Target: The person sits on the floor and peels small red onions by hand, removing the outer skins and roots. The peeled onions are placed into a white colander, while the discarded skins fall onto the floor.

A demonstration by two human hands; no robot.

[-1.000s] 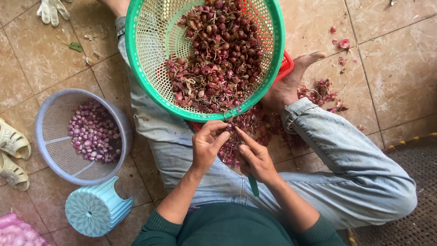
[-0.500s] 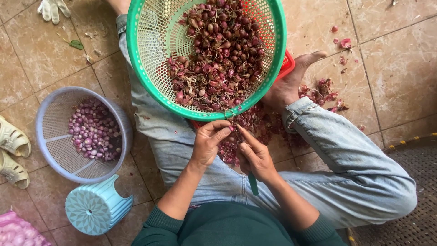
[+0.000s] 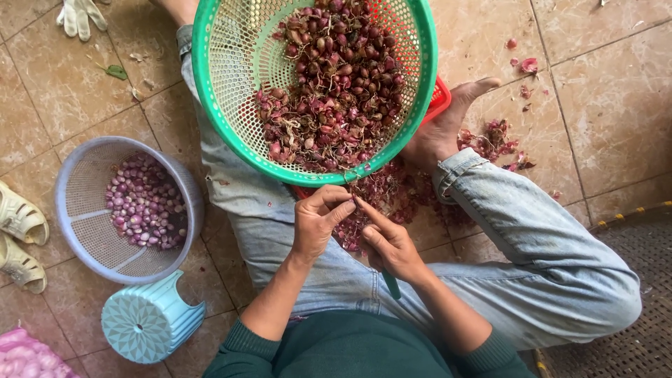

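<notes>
My left hand (image 3: 316, 222) pinches a small shallot at its fingertips, just below the rim of the green basket (image 3: 217, 70). My right hand (image 3: 389, 243) grips a small knife with a dark green handle (image 3: 390, 284) and its forefinger points at that shallot. The green basket rests on my legs and holds a heap of unpeeled shallots (image 3: 329, 84). Beneath the two hands lies a pile of purple skins (image 3: 392, 196) between my legs.
A grey colander (image 3: 77, 210) with peeled shallots (image 3: 143, 203) stands at the left. A pale blue plastic stool (image 3: 150, 318) lies below it. Sandals (image 3: 21, 241) are at the left edge, a white glove (image 3: 78, 14) at top left, a woven mat (image 3: 616, 280) at the right.
The hands stay together under the basket rim, with only small finger movements on the shallot. Nothing else has moved.
</notes>
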